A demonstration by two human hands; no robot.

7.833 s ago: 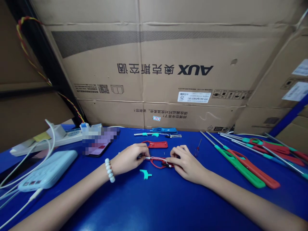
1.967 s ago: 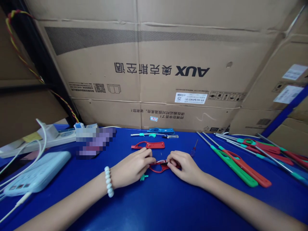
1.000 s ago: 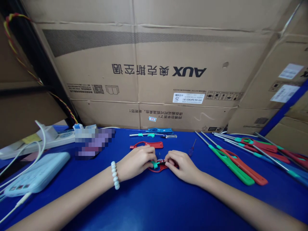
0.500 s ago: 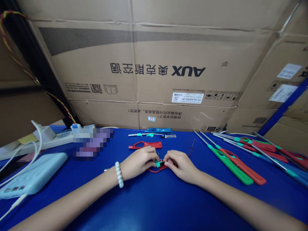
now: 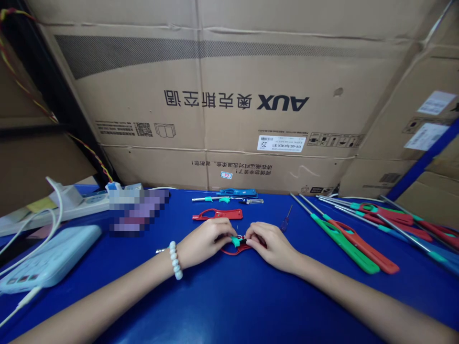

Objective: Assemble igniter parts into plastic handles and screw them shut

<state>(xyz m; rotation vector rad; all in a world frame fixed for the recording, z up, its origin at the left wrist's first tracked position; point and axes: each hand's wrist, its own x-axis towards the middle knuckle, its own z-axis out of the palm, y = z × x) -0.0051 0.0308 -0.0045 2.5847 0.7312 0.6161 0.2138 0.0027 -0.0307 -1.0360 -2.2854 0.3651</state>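
My left hand (image 5: 211, 239), with a beaded bracelet at its wrist, is closed on a teal trigger (image 5: 235, 241). Beside it my right hand (image 5: 270, 246) pinches a small black part (image 5: 243, 241) that meets the trigger; its kind is partly hidden by the fingers. A thin white wire curves above these pieces. Under both hands lies a red lighter shell half (image 5: 232, 252), with its looped end showing. The end of a metal tube (image 5: 160, 251) pokes out behind my left wrist.
Beyond my hands lie another red shell half (image 5: 222, 214), a blue shell (image 5: 238, 193) and a metal tube with teal parts (image 5: 201, 199). A screwdriver (image 5: 285, 223) and several long lighters (image 5: 346, 246) lie to the right. A light-blue power bank (image 5: 53, 258) and power strip (image 5: 89, 206) sit left.
Both hands stay at the red shell half with nearly the same grip on the teal trigger and black part. The view has shifted slightly.
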